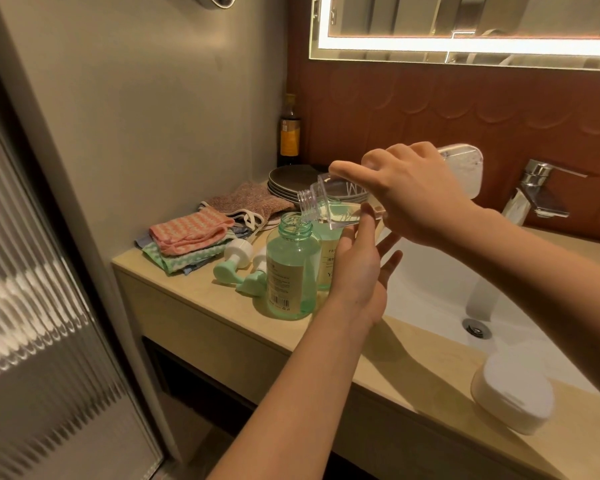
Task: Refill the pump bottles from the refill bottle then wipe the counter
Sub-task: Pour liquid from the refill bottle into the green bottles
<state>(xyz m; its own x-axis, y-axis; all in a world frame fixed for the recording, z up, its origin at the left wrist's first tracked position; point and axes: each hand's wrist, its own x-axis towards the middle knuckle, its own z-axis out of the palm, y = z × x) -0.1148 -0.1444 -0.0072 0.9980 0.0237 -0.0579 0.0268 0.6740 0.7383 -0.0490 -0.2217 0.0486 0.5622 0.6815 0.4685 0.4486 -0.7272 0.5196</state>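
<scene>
Mid-frame, the right hand (409, 195) curls round the clear refill bottle (328, 206), tipped neck-down over the green pump bottle (291, 268)'s open mouth so liquid runs in, while the left hand (355, 275), fingers straight, lies against that bottle's right side, apparently steadying it on the counter (205, 299).

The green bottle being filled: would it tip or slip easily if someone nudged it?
Probably tippy: the green bottle is tall for its base. Its smooth, glossy wall may be slippery. With its neck open, a knock would likely spill it.
</scene>
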